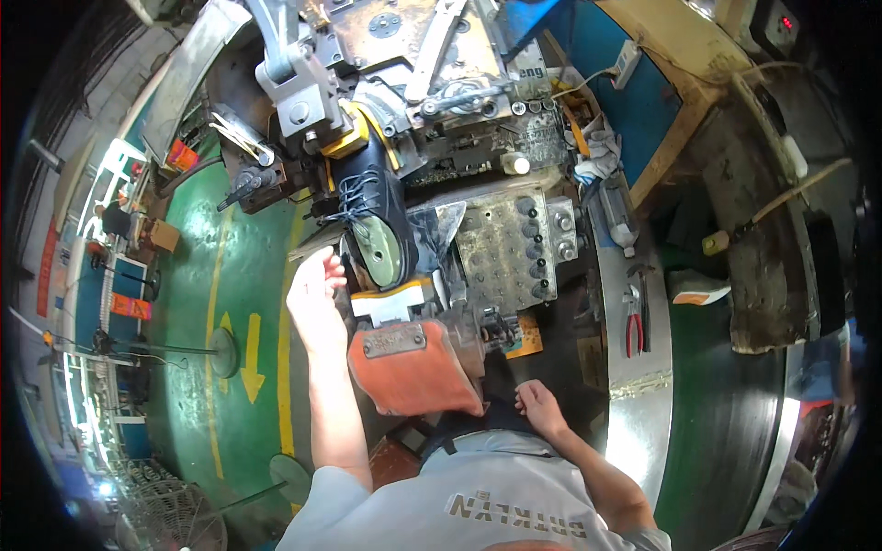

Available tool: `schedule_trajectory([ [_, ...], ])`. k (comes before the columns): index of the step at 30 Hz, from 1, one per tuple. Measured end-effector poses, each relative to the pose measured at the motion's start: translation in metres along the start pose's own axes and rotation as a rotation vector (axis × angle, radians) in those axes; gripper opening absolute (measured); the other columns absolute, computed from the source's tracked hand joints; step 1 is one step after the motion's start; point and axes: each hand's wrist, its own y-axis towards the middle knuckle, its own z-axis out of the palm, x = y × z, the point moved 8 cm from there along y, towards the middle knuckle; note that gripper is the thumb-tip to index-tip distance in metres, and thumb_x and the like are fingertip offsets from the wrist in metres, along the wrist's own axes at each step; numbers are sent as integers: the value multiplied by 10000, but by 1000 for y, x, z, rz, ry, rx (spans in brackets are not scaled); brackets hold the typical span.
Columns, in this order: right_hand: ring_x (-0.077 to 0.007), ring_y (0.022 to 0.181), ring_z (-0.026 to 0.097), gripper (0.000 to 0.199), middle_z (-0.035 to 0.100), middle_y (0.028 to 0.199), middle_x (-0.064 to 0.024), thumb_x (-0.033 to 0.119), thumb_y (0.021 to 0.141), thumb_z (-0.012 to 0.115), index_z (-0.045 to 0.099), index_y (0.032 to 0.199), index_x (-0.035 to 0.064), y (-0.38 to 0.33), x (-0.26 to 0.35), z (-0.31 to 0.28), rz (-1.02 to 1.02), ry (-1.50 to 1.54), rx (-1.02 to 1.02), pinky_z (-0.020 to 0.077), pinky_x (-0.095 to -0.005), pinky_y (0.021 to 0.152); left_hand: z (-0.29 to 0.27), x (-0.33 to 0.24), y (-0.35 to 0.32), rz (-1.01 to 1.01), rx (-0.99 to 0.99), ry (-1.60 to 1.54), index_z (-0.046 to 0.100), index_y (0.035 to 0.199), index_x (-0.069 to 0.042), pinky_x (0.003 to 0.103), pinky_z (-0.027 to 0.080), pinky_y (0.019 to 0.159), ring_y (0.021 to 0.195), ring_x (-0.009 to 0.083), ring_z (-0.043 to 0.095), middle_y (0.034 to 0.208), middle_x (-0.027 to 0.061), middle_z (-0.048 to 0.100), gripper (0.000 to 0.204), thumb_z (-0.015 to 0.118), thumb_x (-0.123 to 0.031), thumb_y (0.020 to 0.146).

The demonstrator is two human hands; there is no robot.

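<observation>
A dark lace-up shoe [375,188] sits in the machine [395,101], its toe end under a yellow-edged clamp [347,130]. A green shoe last [378,250] fills its opening, and the laces hang loose toward the left. My left hand [315,292] is just left of the shoe's heel, fingers loosely bent and apart, holding nothing; I see a gap between it and the shoe. Low by my waist, my right hand [540,407] has its fingers curled in with nothing visible in them. Between my arms is an orange padded cover [413,372] on the machine's front.
To the right, a metal ledge [634,395] holds red-handled pliers [634,321], a hammer [641,270] and a clear bottle [617,216]. A greasy perforated metal block [501,253] stands right of the shoe. At left, the green floor [248,275] has yellow markings and a stand fan [175,514].
</observation>
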Motion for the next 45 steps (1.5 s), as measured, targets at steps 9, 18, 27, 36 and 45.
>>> schedule_trajectory([
  [9, -115, 752, 597, 264, 608, 853, -63, 251, 976, 518, 590, 1008, -1, -35, 6, -52, -153, -89, -52, 499, -256, 665, 55, -1, 20, 86, -2, 284, 402, 1396, -5, 315, 411, 987, 1124, 181, 524, 1239, 106, 534, 694, 754, -172, 822],
  [18, -160, 712, 622, 264, 618, 770, -101, 231, 958, 541, 592, 948, -28, -50, 6, -73, -204, -96, -115, 503, -296, 671, 75, 17, 40, 4, 129, 456, 293, 1443, 22, 381, 350, 1070, 1250, 277, 459, 1359, 174, 462, 1065, 894, -295, 624],
  [27, -144, 704, 621, 246, 621, 769, -92, 224, 953, 550, 583, 941, -20, -54, 5, -73, -262, -185, -119, 503, -289, 664, 79, 16, 31, -35, 85, 455, 263, 1423, 56, 387, 340, 1076, 1237, 273, 465, 1360, 192, 449, 1070, 893, -298, 634],
  [36, -227, 756, 625, 207, 626, 802, -141, 179, 935, 558, 584, 922, -26, -49, 0, -66, -343, -276, -124, 496, -332, 710, 82, 18, 30, -19, 149, 409, 238, 1446, 43, 387, 336, 1086, 1275, 277, 430, 1391, 195, 416, 1134, 916, -262, 589],
  [45, -202, 679, 610, 162, 614, 755, -136, 143, 919, 571, 587, 894, -17, -51, 11, -63, -412, -331, -138, 479, -313, 636, 88, 8, 25, 16, 128, 428, 251, 1420, 82, 382, 373, 1057, 1238, 286, 468, 1367, 217, 439, 1126, 914, -247, 571],
])
